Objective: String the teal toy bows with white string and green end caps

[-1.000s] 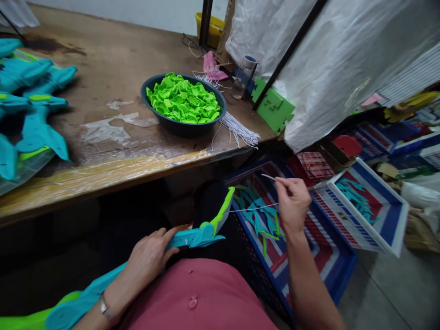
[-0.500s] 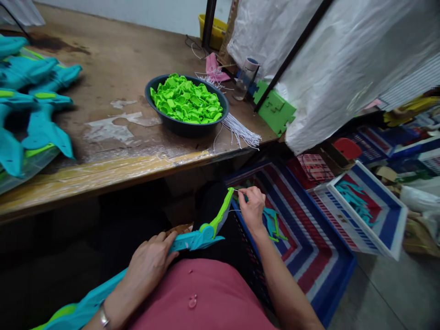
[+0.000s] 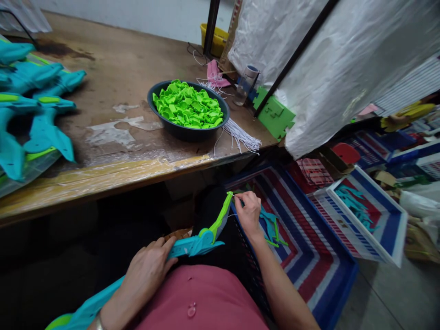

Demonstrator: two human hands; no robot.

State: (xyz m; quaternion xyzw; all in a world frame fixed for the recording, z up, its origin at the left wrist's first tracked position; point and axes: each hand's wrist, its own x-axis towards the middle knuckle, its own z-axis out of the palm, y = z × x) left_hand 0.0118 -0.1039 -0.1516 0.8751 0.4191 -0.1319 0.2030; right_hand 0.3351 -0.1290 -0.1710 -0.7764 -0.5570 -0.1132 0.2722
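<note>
My left hand is closed around the turquoise body of a long plastic piece, which looks like a toy bow and lies across my lap. A lime-green arm rises from the joint at its right end. At that arm's tip, my right hand pinches a white cord. A thin strand also runs from lower on the arm towards this hand. Some of the body is hidden under my left hand and forearm.
A dark bowl of green plastic pieces stands on the workbench, beside a bundle of white cords. Turquoise parts are piled at left. A blue crate with a striped lining sits at right, near a white crate.
My right hand has moved slightly left, closer to the green arm's tip, still pinching the cord. My left hand keeps its hold. The view has shifted a little.
</note>
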